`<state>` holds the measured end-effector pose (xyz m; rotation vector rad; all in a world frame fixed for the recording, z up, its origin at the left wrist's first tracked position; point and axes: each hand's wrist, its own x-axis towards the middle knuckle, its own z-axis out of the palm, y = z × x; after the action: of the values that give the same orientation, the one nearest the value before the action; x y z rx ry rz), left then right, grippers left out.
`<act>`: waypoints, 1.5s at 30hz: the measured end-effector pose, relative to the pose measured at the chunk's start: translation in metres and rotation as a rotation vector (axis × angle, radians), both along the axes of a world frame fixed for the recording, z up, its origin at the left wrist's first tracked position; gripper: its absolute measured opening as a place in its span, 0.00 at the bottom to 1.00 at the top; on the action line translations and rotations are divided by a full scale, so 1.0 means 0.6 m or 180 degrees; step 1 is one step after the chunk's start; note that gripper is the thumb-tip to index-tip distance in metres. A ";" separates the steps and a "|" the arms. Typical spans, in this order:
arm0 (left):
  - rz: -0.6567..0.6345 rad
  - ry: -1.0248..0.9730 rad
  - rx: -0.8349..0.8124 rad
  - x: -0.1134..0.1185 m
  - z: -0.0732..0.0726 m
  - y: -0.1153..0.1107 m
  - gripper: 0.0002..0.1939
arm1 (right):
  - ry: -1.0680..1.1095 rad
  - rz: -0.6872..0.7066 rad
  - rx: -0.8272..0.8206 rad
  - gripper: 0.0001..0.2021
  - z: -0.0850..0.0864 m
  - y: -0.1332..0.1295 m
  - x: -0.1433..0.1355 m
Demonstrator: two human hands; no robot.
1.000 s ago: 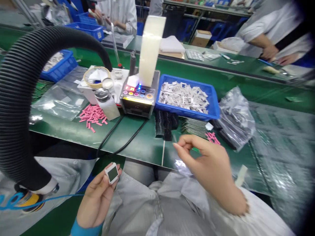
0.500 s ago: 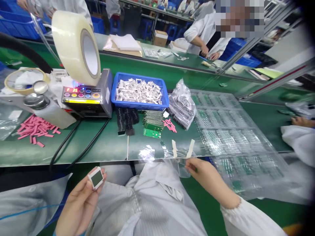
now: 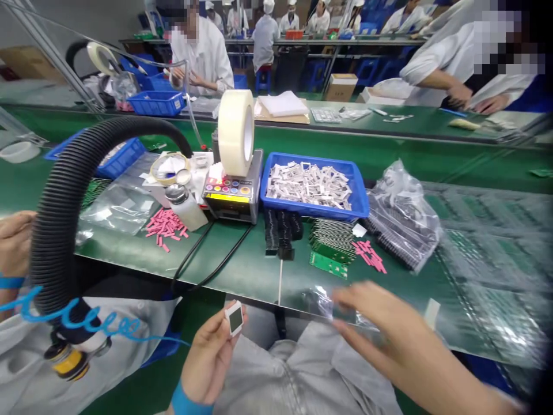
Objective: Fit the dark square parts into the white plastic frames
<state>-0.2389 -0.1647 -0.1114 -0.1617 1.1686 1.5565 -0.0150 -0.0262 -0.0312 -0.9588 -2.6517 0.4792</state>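
My left hand point(image 3: 209, 360), with a blue band at the wrist, grips a small LCD screen in a white frame point(image 3: 234, 318) just off the table's front edge. The screen's dark face is turned up. My right hand point(image 3: 389, 325) reaches over the front edge, thumb and fingers apart, slightly blurred. Beneath its fingertips lies shiny clear film point(image 3: 318, 301). Beyond them stand a row of green circuit boards point(image 3: 332, 239), some pink strips point(image 3: 370, 256) and black strip-like parts point(image 3: 283, 230). A blue bin point(image 3: 315, 208) behind holds many white frames point(image 3: 307, 184).
A tape dispenser point(image 3: 233, 202) carries a large tape roll point(image 3: 233, 132). Pink pieces point(image 3: 164, 226) and a dispenser bottle point(image 3: 185, 207) lie left of it. Clear trays point(image 3: 488, 271) and a bagged stack point(image 3: 406, 219) occupy the right. A black hose point(image 3: 56, 202) arches beside a co-worker's hand point(image 3: 15, 245).
The view has swung to the left. My right hand has left the pale strips at the table edge and moved left, fingers parted. My left hand keeps hold of the LCD screen.
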 end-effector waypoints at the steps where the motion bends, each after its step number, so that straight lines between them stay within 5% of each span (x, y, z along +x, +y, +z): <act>1: -0.0003 -0.0011 0.0026 -0.002 -0.002 -0.001 0.17 | 0.0137 0.0161 0.0195 0.14 0.022 0.023 -0.049; 4: 0.0004 -0.0051 0.0070 -0.013 -0.005 -0.011 0.17 | -0.0194 0.0235 0.0676 0.29 0.055 0.093 -0.185; 8: 0.0096 -0.0204 0.0041 -0.037 -0.005 -0.031 0.17 | -0.0885 0.0115 0.1298 0.30 0.038 0.144 -0.276; 18: 0.0340 -0.0186 -0.0016 -0.060 -0.016 -0.029 0.17 | -0.0883 -0.0148 0.1506 0.29 0.016 0.148 -0.289; 23: 0.0284 -0.0239 0.0035 -0.057 -0.015 -0.030 0.18 | 0.0203 0.0025 0.1051 0.18 -0.010 0.133 -0.273; 27: 0.0313 -0.0209 -0.0030 -0.054 -0.018 -0.039 0.17 | 0.0556 0.0145 0.2264 0.09 -0.032 0.126 -0.282; 29: 0.0256 -0.0222 -0.0078 -0.055 -0.018 -0.043 0.17 | 0.0445 0.0334 0.2821 0.10 -0.032 0.128 -0.300; 38: 0.0525 -0.0131 -0.0199 -0.046 -0.001 -0.046 0.18 | -0.0868 0.1488 0.3729 0.13 0.016 0.141 -0.353; 45: 0.0544 -0.0388 0.0019 -0.041 -0.012 -0.042 0.20 | -0.1648 0.1906 0.3739 0.12 0.032 0.113 -0.381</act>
<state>-0.2636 -0.1899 -0.1184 -0.3556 1.0768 1.6746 -0.2435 0.0414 -0.0120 0.1134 -2.8240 -1.2692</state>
